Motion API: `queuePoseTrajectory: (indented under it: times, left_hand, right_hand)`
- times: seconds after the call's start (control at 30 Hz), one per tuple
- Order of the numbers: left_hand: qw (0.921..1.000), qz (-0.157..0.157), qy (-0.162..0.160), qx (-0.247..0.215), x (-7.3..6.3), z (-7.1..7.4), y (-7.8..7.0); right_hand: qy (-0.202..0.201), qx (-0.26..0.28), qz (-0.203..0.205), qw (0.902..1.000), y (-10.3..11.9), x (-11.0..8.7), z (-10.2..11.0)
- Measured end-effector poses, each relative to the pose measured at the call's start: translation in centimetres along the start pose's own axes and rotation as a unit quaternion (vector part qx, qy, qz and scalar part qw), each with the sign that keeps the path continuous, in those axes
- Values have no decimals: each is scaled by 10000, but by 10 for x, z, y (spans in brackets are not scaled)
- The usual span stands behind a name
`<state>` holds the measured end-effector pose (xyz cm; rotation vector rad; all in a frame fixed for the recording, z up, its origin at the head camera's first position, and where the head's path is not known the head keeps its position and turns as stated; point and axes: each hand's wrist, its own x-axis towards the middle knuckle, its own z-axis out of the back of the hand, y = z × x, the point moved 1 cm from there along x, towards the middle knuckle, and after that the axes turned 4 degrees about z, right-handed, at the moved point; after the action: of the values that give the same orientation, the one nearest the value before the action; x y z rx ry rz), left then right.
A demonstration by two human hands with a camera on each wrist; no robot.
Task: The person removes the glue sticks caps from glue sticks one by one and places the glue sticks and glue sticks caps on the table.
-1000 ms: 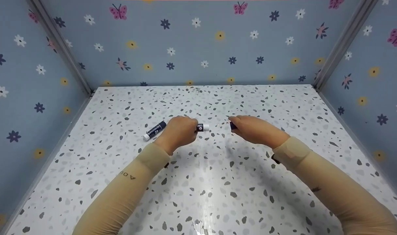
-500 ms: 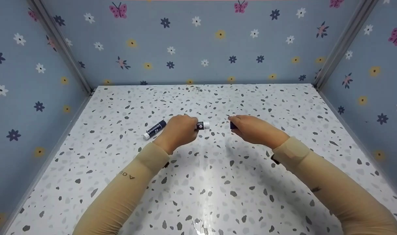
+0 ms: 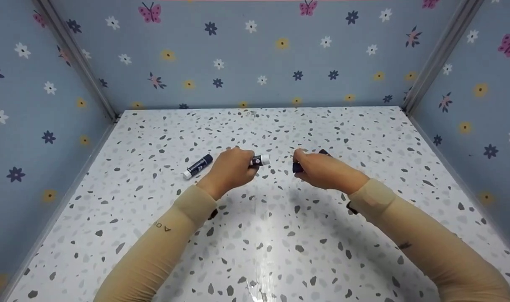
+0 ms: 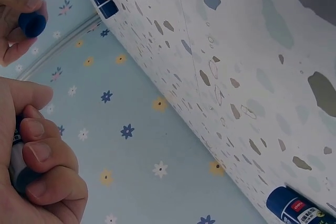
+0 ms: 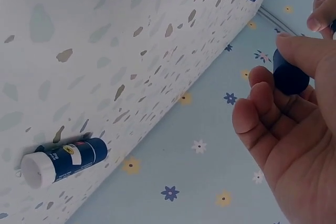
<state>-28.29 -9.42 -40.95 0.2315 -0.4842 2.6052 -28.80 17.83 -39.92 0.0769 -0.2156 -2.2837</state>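
Note:
My left hand (image 3: 234,170) grips a glue stick (image 3: 260,160) with a dark label; its white end points toward my right hand. Most of the stick is hidden in the fist. The right hand (image 3: 324,170) pinches a dark blue cap (image 5: 290,74) between thumb and fingers, a short gap from the stick. In the left wrist view, the cap (image 4: 32,24) shows a hollow-looking end. Both hands are above the table.
A second glue stick (image 3: 198,166) lies on the speckled white table (image 3: 276,235), left of my left hand. Another glue stick (image 5: 68,158) lies beyond the right hand, mostly hidden in the head view. Flowered blue panels (image 3: 255,50) enclose the back and sides.
The right hand has turned and dipped slightly with the cap, uncovering the dark end of the glue stick behind it. The stick in my left hand has tilted slightly upward.

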Motion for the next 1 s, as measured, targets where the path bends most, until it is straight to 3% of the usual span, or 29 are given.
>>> queuePoseTrajectory:
  times: [0.5,1.0]
  left_hand:
    - [9930,139,-233,-1147,-1,0,-2]
    - [9881,194,-315,-1492,-3,-5,0]
  right_hand:
    - [141,56,188,9997,4,-3,-7]
    - [509,39,213,9985,9,-6,-20]
